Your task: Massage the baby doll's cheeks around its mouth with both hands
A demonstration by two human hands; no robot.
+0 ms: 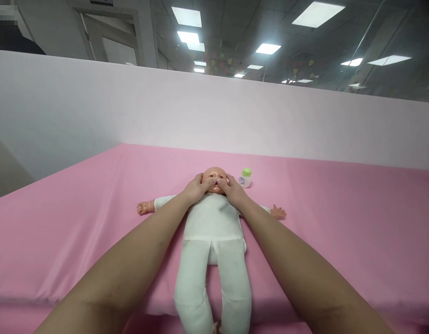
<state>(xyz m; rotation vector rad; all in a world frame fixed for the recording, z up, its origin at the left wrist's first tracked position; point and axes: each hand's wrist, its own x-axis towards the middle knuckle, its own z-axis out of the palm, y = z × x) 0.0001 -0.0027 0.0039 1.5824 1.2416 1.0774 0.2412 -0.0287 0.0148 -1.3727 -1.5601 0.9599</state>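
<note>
A baby doll (pixel 211 222) with a white cloth body lies on its back, head away from me and arms spread wide. My left hand (pixel 197 189) cups the left side of the doll's head, its thumb resting on the face near the nose. On the opposite side, my right hand (pixel 233 190) cups the head the same way, and the two thumb tips almost meet. The fingers of both hands curl around the sides of the head and are partly hidden. Just right of the head stands a small clear bottle with a green cap (pixel 245 178).
A pink sheet (pixel 340 222) covers the padded surface under the doll. Behind it runs a low white wall (pixel 214 116), with glass and ceiling lights above. A door (pixel 110 37) is at the back left, and part of a person (pixel 12 35) shows at the upper left edge.
</note>
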